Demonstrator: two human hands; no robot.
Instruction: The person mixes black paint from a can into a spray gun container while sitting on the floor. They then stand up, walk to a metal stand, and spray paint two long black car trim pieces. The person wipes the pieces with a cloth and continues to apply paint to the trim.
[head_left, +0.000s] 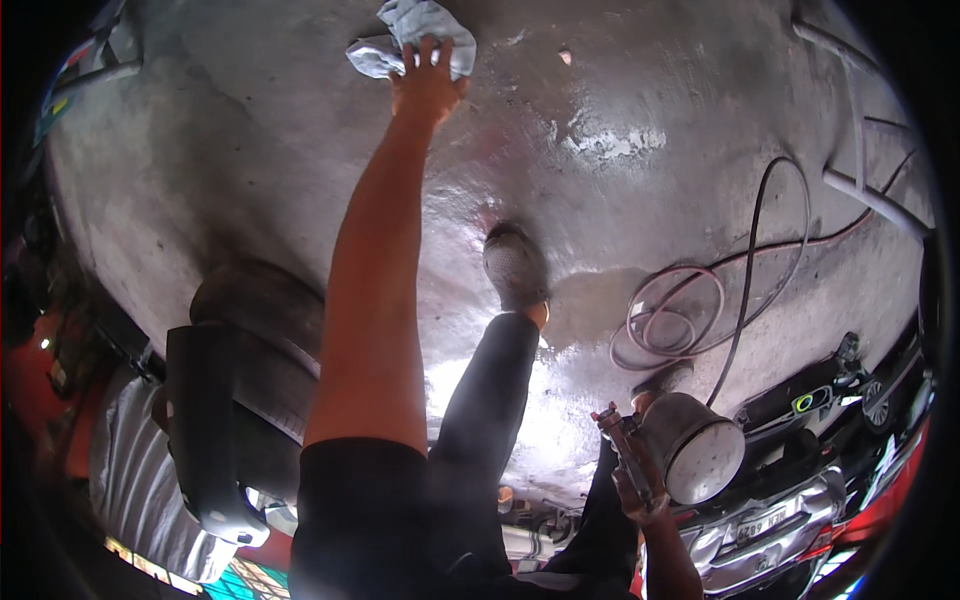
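My left arm stretches far forward, and my left hand spreads its fingers over a crumpled pale grey-blue cloth, gripping it. Whether the cloth touches the grey floor cannot be told. Low on the right, my right hand is wrapped round the handle of a spray gun. A round metal cup sits beside the gun, seemingly its paint pot. From near the cup a dark air hose rises and runs into loops on the floor. My shoe stands mid-picture.
Hose loops lie right of my leg. Tubular metal stands are at the far right and far left. A dark bumper-like part is at lower left, near a ribbed silvery cover. Vehicles stand at lower right.
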